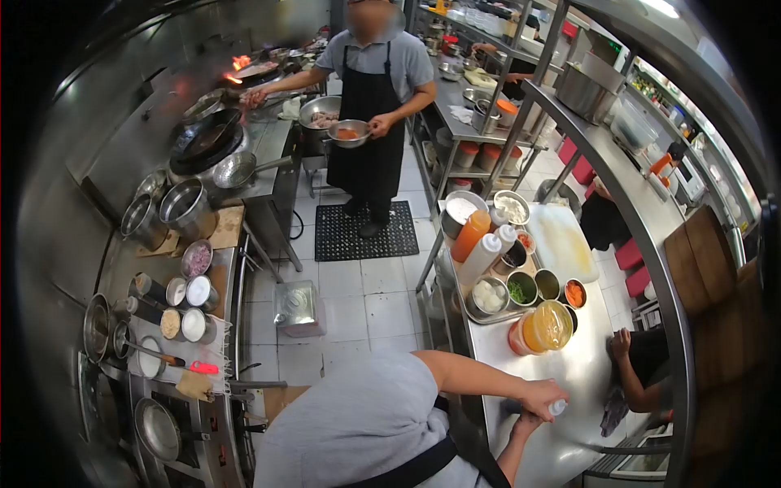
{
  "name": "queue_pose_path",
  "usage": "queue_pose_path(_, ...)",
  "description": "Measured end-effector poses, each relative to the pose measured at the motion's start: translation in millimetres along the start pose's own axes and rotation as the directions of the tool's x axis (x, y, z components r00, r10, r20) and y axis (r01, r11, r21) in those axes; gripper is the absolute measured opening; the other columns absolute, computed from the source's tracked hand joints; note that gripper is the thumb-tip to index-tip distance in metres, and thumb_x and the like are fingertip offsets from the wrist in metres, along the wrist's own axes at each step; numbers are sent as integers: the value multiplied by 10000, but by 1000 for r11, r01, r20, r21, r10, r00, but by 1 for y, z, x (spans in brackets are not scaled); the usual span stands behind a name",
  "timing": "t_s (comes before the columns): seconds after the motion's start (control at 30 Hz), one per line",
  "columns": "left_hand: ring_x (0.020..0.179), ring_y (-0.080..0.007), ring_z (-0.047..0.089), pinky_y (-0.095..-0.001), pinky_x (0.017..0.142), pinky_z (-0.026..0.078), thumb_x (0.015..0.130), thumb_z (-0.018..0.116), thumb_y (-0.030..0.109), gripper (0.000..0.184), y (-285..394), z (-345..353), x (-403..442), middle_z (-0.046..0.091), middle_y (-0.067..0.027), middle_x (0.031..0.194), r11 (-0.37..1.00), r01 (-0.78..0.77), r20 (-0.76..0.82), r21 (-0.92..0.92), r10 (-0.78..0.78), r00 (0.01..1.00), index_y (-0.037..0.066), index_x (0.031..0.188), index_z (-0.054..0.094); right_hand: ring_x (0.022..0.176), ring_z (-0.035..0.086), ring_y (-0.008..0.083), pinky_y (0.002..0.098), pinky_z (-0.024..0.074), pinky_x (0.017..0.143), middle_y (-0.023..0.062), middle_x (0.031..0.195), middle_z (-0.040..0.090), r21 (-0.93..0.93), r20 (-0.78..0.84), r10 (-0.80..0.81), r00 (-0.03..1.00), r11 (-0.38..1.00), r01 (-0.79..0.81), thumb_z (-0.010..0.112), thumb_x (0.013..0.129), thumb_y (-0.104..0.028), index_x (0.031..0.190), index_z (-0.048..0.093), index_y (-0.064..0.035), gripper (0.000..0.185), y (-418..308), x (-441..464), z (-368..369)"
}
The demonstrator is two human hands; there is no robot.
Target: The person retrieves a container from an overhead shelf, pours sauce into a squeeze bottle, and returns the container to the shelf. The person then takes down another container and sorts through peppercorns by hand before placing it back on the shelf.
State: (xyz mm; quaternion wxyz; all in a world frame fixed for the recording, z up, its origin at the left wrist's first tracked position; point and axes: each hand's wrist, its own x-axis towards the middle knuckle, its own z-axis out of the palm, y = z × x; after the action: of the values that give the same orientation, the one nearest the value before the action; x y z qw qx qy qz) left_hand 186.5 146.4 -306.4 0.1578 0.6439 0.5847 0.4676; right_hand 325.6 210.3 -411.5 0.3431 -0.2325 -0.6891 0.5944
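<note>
Both hands meet over the steel worktop [508, 381] at the lower right. My left hand [543, 398] is closed round a small whitish container [557, 407], of which only the pale top shows. My right hand [527, 424] is just below, closed against the same container, its fingers partly hidden. Beyond them stand a large tub wrapped in clear film [547, 327], metal pots of green herbs [521, 288] and orange pieces [574, 294], a white squeeze bottle [480, 257] and an orange one [471, 236].
A person in a dark apron [366, 138] holds a metal bowl [350, 133] near the flaming stove. Another person's hand [621, 343] is right of the worktop. A steel shelf post [663, 276] rises there. Left are pans and a counter [232, 301]; a square tin [298, 307] is on the floor.
</note>
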Motion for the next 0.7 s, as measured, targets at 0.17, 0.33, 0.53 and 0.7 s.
queue_pose_path(0.17,1077,-351,636,-468,964,414,679,846,448,661,11,5,-4,679,-162,1056,997,78,-62,24,-76,995,74,1164,597,1221,539,220,375,452,1060,99,1342,529,33,9,20,1000,999,-21,684,934,-84,1412,440,30,549,-12,-5,7)
queue_pose_path(0.33,1031,-358,609,-457,938,413,690,834,418,563,29,11,-10,652,-152,1012,976,218,-230,-12,-215,949,82,1080,606,1226,534,216,373,443,1073,98,1356,515,-45,1,32,999,998,-32,667,962,-125,1432,419,25,553,-13,0,8)
queue_pose_path(0.53,1024,-353,611,-443,939,413,677,820,409,526,10,15,-4,664,-158,995,988,156,-162,-6,-155,974,91,1057,643,1222,534,214,365,443,1062,104,1357,517,-27,79,-16,997,999,18,732,913,-154,1432,413,36,638,-9,1,0)
queue_pose_path(0.7,1024,-359,611,-444,960,419,670,825,396,526,6,11,-1,686,-163,1012,993,111,-116,-51,-116,986,103,1080,672,1196,551,208,347,455,1035,104,1321,539,56,124,-48,991,998,41,761,865,-98,1390,456,35,622,-15,2,0)
